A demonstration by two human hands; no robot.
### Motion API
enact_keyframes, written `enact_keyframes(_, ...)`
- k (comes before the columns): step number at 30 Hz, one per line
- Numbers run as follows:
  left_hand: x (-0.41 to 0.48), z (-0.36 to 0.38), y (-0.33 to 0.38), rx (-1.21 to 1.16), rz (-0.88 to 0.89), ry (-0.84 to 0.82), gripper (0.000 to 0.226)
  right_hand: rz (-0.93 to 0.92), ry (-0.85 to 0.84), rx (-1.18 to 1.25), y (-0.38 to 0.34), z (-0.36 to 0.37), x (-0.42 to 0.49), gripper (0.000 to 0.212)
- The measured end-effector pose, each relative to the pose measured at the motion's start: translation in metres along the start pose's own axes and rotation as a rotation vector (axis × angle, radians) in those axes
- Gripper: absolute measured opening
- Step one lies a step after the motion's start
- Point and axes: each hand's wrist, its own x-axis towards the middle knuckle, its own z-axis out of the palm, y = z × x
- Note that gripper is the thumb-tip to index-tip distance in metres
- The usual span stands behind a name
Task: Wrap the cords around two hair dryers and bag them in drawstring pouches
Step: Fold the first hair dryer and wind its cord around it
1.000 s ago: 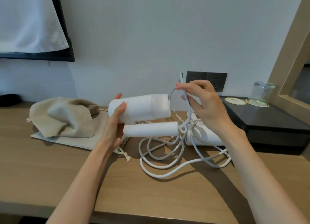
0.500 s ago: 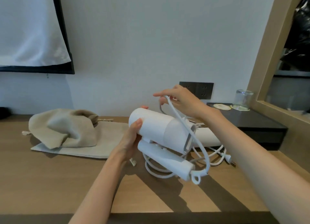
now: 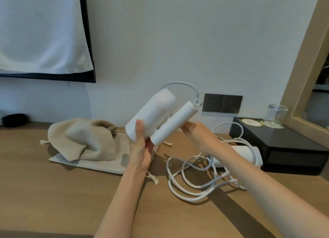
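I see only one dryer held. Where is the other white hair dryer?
In the head view, the other white hair dryer lies on the wooden desk at the right, beside the black box, amid loose white cord.

Grips the hair dryer (image 3: 151, 116) in the left hand (image 3: 140, 148), thumb upright. Holds the right hand (image 3: 197, 136) close alongside, fingertips hidden behind it.

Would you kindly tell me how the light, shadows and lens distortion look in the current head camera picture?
Head view: bright light washes the hair dryer gripped by the left hand to nearly featureless white; head view: the forearms throw broad dark bands across the desk and the loose cord; head view: wide-angle bending tilts the mirror frame; everything looks slightly soft.
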Motion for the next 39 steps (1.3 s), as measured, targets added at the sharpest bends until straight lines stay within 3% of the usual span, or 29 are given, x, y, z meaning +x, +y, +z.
enact_keyframes(3, 0.001, -0.001, -0.002, 0.009, 0.071, 0.102, 0.108, -0.041, 0.107, -0.123, 0.000, -0.009, -0.010, 0.033)
enact_keyframes(5, 0.005, -0.002, -0.007, 0.048, 0.139, 0.177, 0.082, -0.021, 0.151, -0.069, 0.008, -0.013, -0.016, 0.031)
enact_keyframes(7, 0.007, -0.005, -0.007, 0.132, 0.215, 0.244, 0.072, 0.062, 0.171, 0.042, 0.017, -0.011, -0.022, 0.028)
enact_keyframes(12, 0.009, -0.012, -0.010, 0.160, 0.258, 0.269, 0.078, 0.159, 0.102, 0.329, 0.020, -0.016, -0.033, 0.022)
enact_keyframes(16, 0.007, -0.010, -0.006, 0.028, 0.092, 0.132, 0.091, 0.257, -0.041, 0.503, 0.019, -0.015, -0.033, 0.020)
enact_keyframes(21, 0.001, -0.004, -0.012, 0.067, -0.022, 0.024, 0.110, 0.291, -0.146, 0.949, 0.020, -0.013, -0.032, 0.054)
enact_keyframes(25, -0.009, 0.003, -0.019, 0.086, -0.155, -0.138, 0.080, 0.296, 0.147, 1.267, 0.019, -0.007, -0.025, 0.036)
enact_keyframes(28, -0.007, 0.001, -0.022, 0.189, -0.194, -0.215, 0.094, 0.251, 0.347, 1.394, 0.013, -0.010, -0.021, 0.018)
enact_keyframes(31, -0.009, 0.004, -0.027, 0.397, -0.232, -0.253, 0.079, 0.157, 0.479, 1.321, 0.007, -0.027, -0.016, 0.006)
enact_keyframes(34, -0.008, 0.006, -0.030, 0.467, -0.240, -0.335, 0.076, 0.022, 0.562, 1.209, 0.003, -0.050, -0.012, 0.015)
enact_keyframes(39, -0.008, 0.007, -0.020, 0.408, -0.132, -0.347, 0.102, -0.011, 0.356, 0.915, 0.011, -0.083, -0.011, 0.025)
